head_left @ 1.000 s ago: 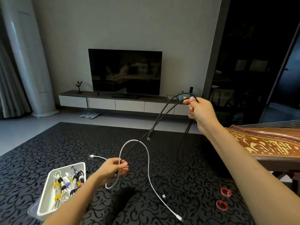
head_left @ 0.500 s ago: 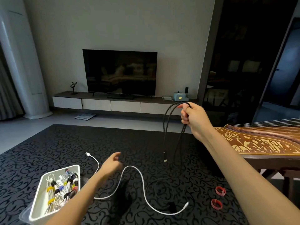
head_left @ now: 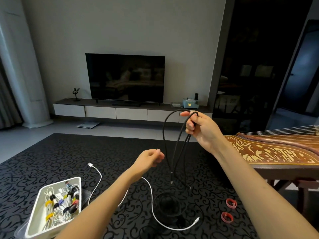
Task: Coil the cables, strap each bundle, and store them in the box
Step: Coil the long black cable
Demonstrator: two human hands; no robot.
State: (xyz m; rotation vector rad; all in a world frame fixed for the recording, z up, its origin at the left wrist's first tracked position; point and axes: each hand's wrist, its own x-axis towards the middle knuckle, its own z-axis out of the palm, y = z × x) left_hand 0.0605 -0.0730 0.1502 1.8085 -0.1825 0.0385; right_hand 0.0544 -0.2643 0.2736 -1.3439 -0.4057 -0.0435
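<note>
My right hand [head_left: 201, 129] is raised and grips a black cable [head_left: 174, 149] folded into long loops that hang down, both plug ends dangling above the table. My left hand [head_left: 149, 158] hovers just left of the hanging loops, fingers loosely curled, holding nothing. A white cable [head_left: 151, 204] lies loose across the dark patterned table, partly under my left forearm. Another black cable [head_left: 170, 207] lies coiled on the table below the hanging loops. A white box [head_left: 37, 214] at the lower left holds several strapped cable bundles. Two red straps [head_left: 228, 210] lie at the right.
A wooden zither [head_left: 276, 152] on a stand lies at the table's right edge. Beyond the dark patterned table [head_left: 69, 157] are a TV [head_left: 125, 77] on a low cabinet and a dark doorway on the right.
My left hand let go of the white cable, which dropped flat on the table, and rose toward the hanging black loops. My right hand kept its grip and the loops swung to hang straight down.
</note>
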